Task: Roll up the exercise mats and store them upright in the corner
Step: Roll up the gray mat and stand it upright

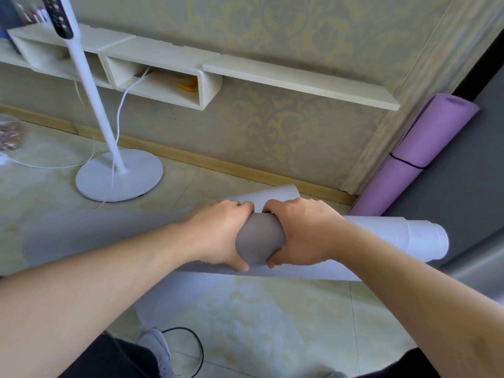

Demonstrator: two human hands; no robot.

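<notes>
Two hands side by side: my left hand [222, 230] and right hand [302, 233] both wrap their fingers round the grey mat [260, 240], a roll lying crosswise just above the floor [272, 317]. Purple mat [425, 148] stands rolled in the corner, right. Fan [118, 175] stands well left, under the shelf [300, 77].

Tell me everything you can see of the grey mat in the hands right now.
The grey mat is a long, pale grey roll, foam-like, lying roughly level across the view above the tiled floor. Its right end shows looser, paler layers. The left hand and right hand grip it side by side at the middle, fingers curled round. A loose flap rises behind the hands.
</notes>
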